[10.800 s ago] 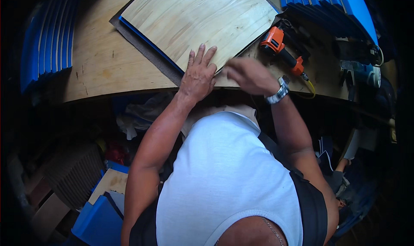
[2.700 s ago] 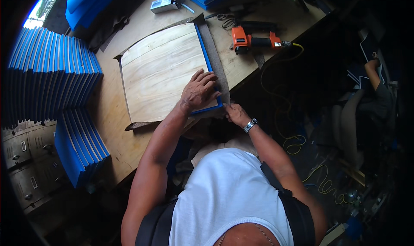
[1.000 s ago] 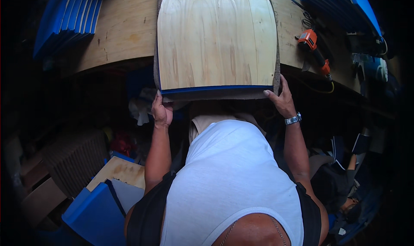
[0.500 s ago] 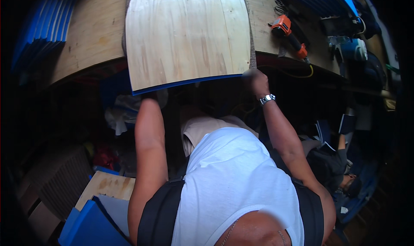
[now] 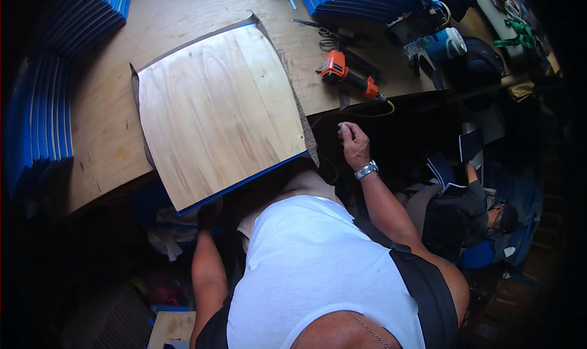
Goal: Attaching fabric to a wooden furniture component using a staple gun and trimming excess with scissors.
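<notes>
A pale plywood panel (image 5: pixel 220 110) with a blue near edge lies tilted across the front edge of the workbench. Grey-brown fabric (image 5: pixel 310 142) sticks out around its sides. My left hand (image 5: pixel 210 213) is in shadow at the panel's near-left corner, its fingers hidden by the panel. Off the panel's near-right corner, my right hand (image 5: pixel 355 146) hangs in the air with loosely bent fingers and nothing visible in them. An orange and black pneumatic nail gun (image 5: pixel 350 75) with a yellow hose rests on the bench, just beyond my right hand.
Stacks of blue-edged panels stand at the left (image 5: pixel 46 113) and the back (image 5: pixel 361 0) of the workbench (image 5: pixel 110 135). A blue and white jug (image 5: pixel 449 43) is at the right. A seated person (image 5: pixel 458 211) is at the lower right, beside dark panels.
My right hand has let go of the panel's near-right corner and is now apart from it. The panel has turned and lies lower left in view. The whole view has shifted too.
</notes>
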`<state>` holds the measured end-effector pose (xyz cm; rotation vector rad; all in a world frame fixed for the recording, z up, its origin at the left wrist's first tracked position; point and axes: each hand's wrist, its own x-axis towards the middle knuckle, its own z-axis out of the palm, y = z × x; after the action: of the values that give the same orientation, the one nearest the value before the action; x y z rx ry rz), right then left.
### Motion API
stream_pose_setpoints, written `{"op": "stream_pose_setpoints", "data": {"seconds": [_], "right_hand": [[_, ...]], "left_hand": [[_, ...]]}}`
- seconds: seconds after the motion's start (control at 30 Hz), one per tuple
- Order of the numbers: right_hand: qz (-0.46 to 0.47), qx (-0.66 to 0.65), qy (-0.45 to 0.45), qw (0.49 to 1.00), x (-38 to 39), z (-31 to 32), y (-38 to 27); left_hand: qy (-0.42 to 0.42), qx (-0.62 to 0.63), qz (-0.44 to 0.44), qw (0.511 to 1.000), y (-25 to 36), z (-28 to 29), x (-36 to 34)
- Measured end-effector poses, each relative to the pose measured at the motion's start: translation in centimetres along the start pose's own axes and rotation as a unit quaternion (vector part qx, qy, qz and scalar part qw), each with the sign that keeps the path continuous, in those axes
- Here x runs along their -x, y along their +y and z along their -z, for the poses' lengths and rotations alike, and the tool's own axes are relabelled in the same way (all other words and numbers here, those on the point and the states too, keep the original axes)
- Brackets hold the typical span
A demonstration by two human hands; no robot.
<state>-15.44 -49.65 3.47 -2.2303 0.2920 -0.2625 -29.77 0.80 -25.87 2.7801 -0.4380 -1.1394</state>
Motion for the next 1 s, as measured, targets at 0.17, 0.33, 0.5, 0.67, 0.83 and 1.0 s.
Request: {"op": "stream_pose_setpoints", "data": {"seconds": [0.17, 0.33, 0.5, 0.67, 0.83, 1.0], "right_hand": [[0.036, 0.057, 0.059, 0.996, -11.9, 8.5, -0.8], [0.142, 0.193, 0.086, 0.967, -28.0, 11.3, 6.5], [0.45, 0.475, -0.128, 0.745, -40.4, 8.1, 12.0], [0.488, 0.487, -0.287, 0.665, -44.5, 1.8, 14.7], [0.659, 0.423, -0.183, 0.594, -48.0, 5.8, 26.7], [0.663, 0.518, -0.039, 0.539, -58.1, 19.5, 31.4]], "left_hand": [[0.0, 0.143, 0.192, 0.971, 1.2, -10.4, 7.3], [0.098, 0.481, 0.386, 0.781, 5.0, -10.3, 10.2], [0.235, 0.735, 0.492, 0.403, 21.1, 1.5, 10.3], [0.492, 0.788, 0.342, 0.143, 21.9, 10.5, 7.9], [0.617, 0.77, 0.16, -0.009, 18.8, 16.6, 7.5], [0.6, 0.748, 0.279, 0.055, 17.0, 21.4, 2.0]]}}
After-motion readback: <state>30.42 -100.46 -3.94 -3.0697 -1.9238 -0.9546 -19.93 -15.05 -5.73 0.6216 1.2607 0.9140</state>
